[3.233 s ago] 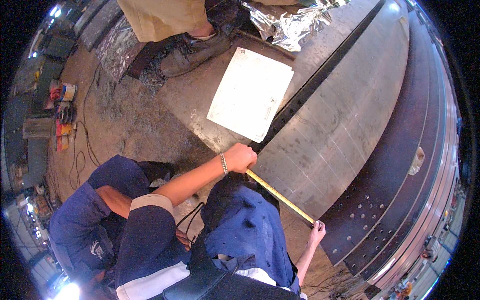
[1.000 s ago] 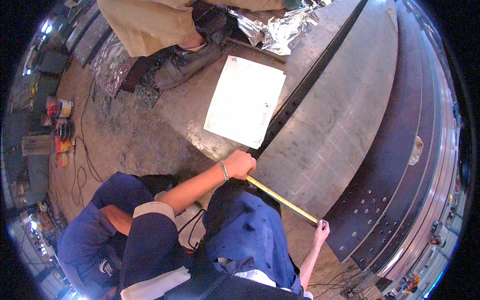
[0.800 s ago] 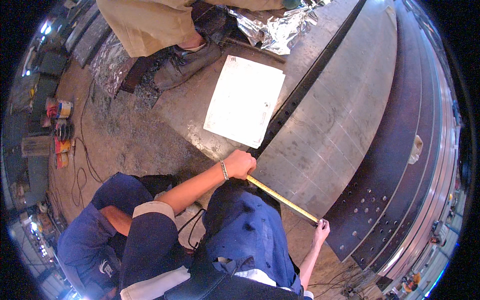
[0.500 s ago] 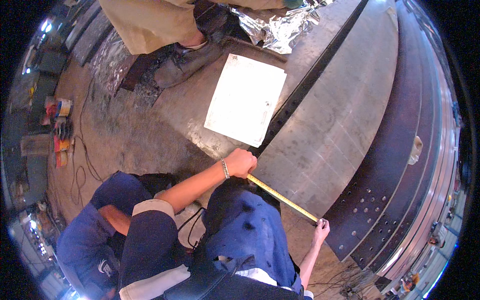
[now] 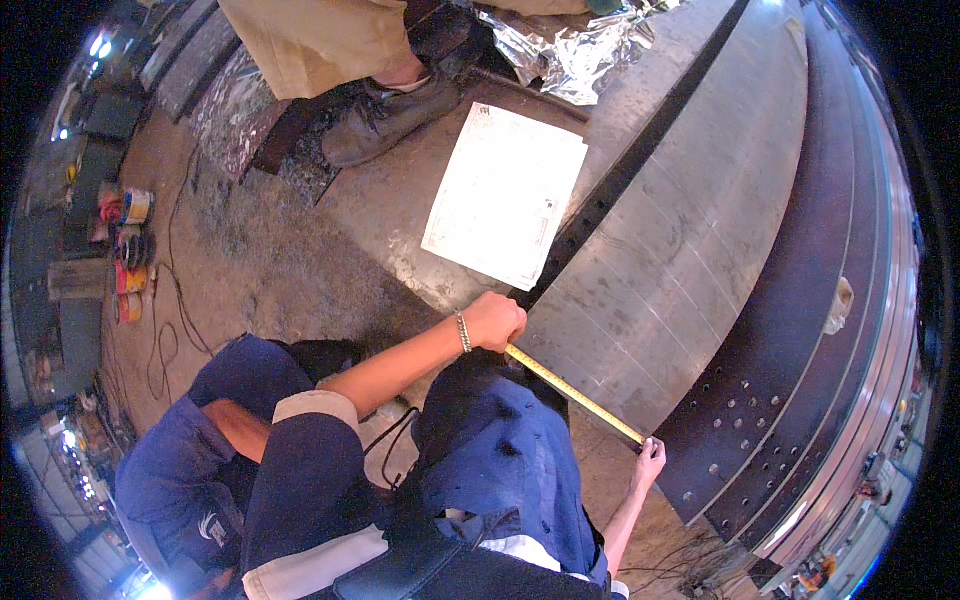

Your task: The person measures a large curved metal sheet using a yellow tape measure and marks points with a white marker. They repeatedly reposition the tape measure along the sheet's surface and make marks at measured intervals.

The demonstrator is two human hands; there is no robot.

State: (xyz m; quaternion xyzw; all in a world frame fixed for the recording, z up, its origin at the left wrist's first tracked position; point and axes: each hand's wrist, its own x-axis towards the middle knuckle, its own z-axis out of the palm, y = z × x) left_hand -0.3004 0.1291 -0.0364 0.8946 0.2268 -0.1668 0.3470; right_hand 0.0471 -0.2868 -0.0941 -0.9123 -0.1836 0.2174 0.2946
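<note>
A yellow tape measure (image 5: 577, 395) is stretched in a straight line along the near end of a long grey steel plate (image 5: 690, 225). My left hand (image 5: 495, 322), with a metal bracelet at the wrist, is closed around one end of it by the plate's left corner. At the plate's right corner, my right hand (image 5: 650, 460) pinches the other end between its fingers. Whether the tape's case sits inside my left fist is hidden. White printed sheets (image 5: 505, 195) lie just beyond my left hand, left of the plate.
A person in beige trousers (image 5: 320, 45) stands at the far side, shoe (image 5: 385, 125) beside the sheets. Another in navy (image 5: 185, 470) crouches at my left. Crumpled foil (image 5: 575, 55) lies far off. Drilled dark steel plates (image 5: 735, 415) stack at right; a cable (image 5: 180, 310) trails at left.
The whole view has shifted slightly, so things appear a little further right. Both hands keep their hold on the tape, which stays along the plate's end.
</note>
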